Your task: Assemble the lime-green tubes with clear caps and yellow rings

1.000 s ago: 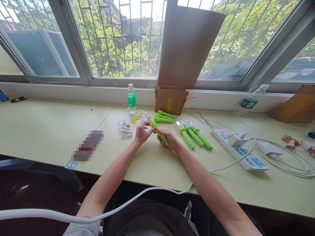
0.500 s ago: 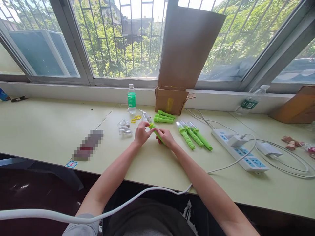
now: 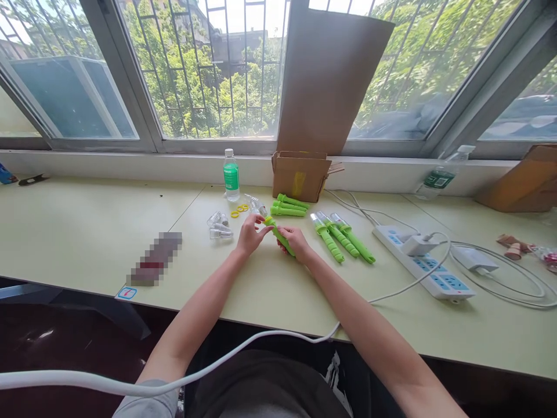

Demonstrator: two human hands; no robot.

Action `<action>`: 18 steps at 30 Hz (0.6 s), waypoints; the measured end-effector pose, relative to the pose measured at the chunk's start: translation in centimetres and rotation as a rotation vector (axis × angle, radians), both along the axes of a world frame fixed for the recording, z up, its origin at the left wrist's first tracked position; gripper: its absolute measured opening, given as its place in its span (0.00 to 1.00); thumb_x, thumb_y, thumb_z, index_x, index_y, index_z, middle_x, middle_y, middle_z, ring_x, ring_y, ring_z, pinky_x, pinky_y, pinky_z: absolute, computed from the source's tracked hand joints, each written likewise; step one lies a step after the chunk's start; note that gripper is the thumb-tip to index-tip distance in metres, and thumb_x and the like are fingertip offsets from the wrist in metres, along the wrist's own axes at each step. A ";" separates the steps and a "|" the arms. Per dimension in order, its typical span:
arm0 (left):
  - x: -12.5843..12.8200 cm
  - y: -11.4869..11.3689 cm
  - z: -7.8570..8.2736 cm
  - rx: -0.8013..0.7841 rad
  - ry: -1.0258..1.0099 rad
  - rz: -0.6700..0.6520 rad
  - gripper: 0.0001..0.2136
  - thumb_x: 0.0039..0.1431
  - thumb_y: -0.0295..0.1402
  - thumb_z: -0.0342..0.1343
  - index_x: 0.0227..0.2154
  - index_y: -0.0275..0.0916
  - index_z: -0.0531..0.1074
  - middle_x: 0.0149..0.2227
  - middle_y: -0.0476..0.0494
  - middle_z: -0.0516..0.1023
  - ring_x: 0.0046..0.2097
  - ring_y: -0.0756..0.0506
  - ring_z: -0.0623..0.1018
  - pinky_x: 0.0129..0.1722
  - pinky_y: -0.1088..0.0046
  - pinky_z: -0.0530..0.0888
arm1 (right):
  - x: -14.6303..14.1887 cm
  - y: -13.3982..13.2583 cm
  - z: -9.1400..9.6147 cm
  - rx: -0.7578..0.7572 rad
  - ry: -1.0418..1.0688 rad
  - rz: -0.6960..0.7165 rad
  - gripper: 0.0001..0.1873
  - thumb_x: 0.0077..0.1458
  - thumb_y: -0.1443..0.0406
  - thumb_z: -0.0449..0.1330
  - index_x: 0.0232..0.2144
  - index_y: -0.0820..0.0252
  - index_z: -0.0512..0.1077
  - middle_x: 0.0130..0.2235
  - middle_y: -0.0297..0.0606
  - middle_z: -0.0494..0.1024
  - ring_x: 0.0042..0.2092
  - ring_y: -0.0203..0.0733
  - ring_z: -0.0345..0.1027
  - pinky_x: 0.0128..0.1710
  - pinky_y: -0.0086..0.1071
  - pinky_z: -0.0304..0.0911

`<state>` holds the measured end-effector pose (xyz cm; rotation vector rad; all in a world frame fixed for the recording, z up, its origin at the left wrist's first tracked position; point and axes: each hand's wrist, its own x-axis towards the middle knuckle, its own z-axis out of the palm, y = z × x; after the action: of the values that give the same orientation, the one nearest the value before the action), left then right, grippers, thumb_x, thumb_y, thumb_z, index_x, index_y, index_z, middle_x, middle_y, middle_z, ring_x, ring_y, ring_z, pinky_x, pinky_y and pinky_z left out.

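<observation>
While in right hand (image 3: 297, 242), green tube (image 3: 277, 231)

A flat object (image 3: 155, 259) on the table (image 3: 78, 226) is blurred out. The lower end of the green stick (image 3: 276, 229) is hidden inside the right hand (image 3: 296, 242).

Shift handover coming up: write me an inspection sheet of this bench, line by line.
Surface: pale green table, one seam.
Job's things: green stick in both hands; three capped sticks to its right; green handles, yellow rings, clear caps behind.
Clutter: bottle, open cardboard box, blurred flat item.
Grippers: right hand grips the stick's lower part; left hand pinches its upper end.
Cables: power strip with charger plugged in; white cable over the table edge.
Surroundings: barred windows, trees outside; cardboard sheet leaning on the glass.
</observation>
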<state>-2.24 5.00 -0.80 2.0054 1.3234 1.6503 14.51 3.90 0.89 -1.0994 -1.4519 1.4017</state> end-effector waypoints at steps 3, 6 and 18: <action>0.1 0.1 0.0 -0.020 -0.036 -0.016 0.16 0.48 0.44 0.62 0.33 0.38 0.67 0.34 0.45 0.74 0.37 0.47 0.76 0.32 0.69 0.77 | 0.1 0.0 0.0 -0.016 -0.002 0.009 0.22 0.48 0.47 0.59 0.22 0.60 0.64 0.18 0.33 0.68 0.16 0.31 0.57 0.12 0.26 0.52; 0.2 0.1 0.0 -0.027 -0.057 -0.039 0.15 0.48 0.44 0.62 0.32 0.38 0.68 0.34 0.45 0.74 0.37 0.47 0.76 0.34 0.68 0.77 | 0.1 0.0 0.1 -0.020 -0.004 0.011 0.21 0.48 0.48 0.59 0.23 0.60 0.65 0.18 0.33 0.68 0.16 0.31 0.57 0.13 0.26 0.52; 0.2 -0.5 0.6 -0.059 -0.109 -0.042 0.17 0.46 0.44 0.63 0.33 0.38 0.68 0.34 0.45 0.75 0.36 0.48 0.77 0.33 0.69 0.78 | 0.4 0.1 0.2 -0.058 0.060 0.053 0.19 0.48 0.50 0.60 0.25 0.61 0.67 0.18 0.33 0.68 0.17 0.32 0.58 0.13 0.26 0.52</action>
<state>-2.01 4.53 -0.22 1.8696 1.2683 1.6566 14.86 3.97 1.14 -1.0530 -1.4145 1.5101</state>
